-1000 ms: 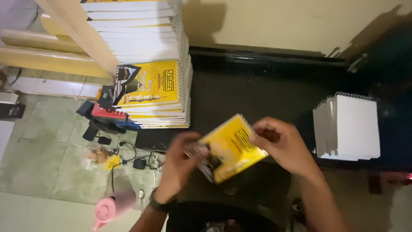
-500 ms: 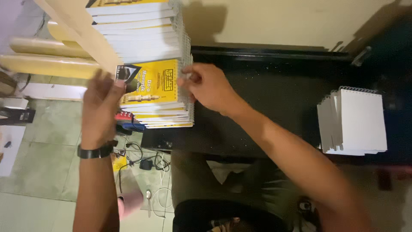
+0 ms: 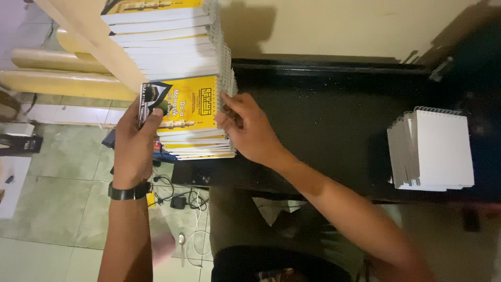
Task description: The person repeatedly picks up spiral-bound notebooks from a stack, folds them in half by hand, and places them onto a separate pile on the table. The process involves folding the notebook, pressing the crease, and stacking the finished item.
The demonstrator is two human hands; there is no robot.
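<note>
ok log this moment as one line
left hand: on left edge of top yellow spiral-bound booklet | right hand: at its spiral edge | booklet: atop stack on black table | white spiral-bound pads: right, untouched

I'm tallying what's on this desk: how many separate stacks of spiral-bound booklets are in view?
3. A yellow-covered stack under both hands at the desk's left edge; a taller stack just behind it; a white-faced stack at the right. The frame edge may hide more.
</note>
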